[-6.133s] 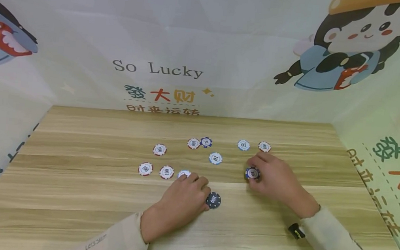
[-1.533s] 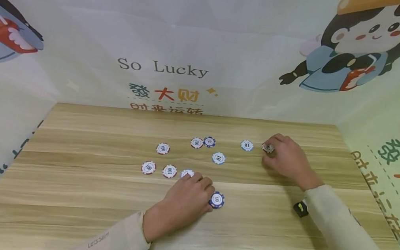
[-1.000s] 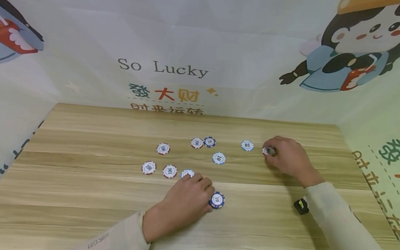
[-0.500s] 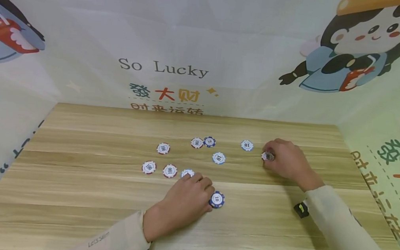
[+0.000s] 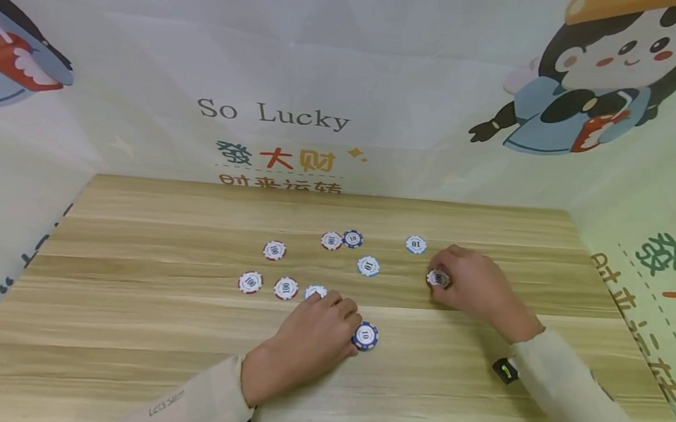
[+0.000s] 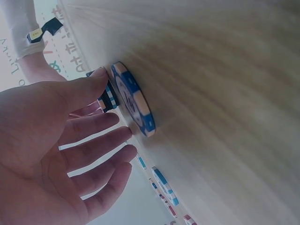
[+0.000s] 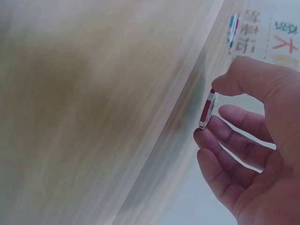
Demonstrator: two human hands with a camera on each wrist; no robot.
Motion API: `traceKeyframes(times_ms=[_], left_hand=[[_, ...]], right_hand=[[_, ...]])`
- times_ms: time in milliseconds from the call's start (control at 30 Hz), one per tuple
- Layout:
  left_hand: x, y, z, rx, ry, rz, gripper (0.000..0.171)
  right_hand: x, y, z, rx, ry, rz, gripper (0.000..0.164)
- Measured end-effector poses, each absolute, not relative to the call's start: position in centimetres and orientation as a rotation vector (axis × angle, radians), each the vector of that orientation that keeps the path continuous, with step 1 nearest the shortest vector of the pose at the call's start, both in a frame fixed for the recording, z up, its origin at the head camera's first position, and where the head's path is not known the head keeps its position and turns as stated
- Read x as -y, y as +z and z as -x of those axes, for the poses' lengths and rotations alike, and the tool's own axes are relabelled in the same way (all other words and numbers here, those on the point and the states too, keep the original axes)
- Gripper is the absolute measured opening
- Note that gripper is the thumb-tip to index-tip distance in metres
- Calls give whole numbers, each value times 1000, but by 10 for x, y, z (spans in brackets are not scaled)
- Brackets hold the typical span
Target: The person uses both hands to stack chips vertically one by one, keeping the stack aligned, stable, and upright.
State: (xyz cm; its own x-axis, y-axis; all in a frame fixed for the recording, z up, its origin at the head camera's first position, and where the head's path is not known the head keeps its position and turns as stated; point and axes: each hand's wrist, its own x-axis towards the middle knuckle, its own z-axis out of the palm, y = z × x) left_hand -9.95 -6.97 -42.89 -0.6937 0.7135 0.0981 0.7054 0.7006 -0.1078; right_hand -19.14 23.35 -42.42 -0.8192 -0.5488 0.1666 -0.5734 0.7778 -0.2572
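Observation:
In the head view my left hand [image 5: 306, 332] rests near the table's middle, thumb and index finger at a poker chip stack topped by a blue 10 chip [image 5: 366, 336]. The left wrist view shows this stack [image 6: 110, 99] between thumb and index, other fingers loosely extended. A blue-and-white chip [image 6: 136, 101] lies on the table beside those fingertips. My right hand [image 5: 479, 287] pinches a red-and-white poker chip [image 7: 207, 110] between thumb and fingers, just over the table. A light-blue-edged chip [image 5: 315, 292] is partly covered by the left fingers.
Red-edged 100 chips [image 5: 250, 282] lie to the left. Toward the back are another 100 chip [image 5: 331, 240] touching a blue 10 chip [image 5: 353, 238], and light-blue-edged 10 chips [image 5: 368, 266]. A printed cloth wall [image 5: 386, 74] borders the wooden tabletop [image 5: 154, 315].
A blue 10 chip now tops the left hand's stack, where a black 100 chip showed earlier. The right hand picked up the far-right red-and-white chip and moved it nearer and slightly left.

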Motion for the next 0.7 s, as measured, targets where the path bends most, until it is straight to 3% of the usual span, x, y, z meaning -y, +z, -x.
traceKeyframes(times_ms=[700], left_hand=[[70, -430, 100, 2762, 117, 1155, 42]], right_hand=[[-194, -414, 152, 2741, 435, -1139, 24]])
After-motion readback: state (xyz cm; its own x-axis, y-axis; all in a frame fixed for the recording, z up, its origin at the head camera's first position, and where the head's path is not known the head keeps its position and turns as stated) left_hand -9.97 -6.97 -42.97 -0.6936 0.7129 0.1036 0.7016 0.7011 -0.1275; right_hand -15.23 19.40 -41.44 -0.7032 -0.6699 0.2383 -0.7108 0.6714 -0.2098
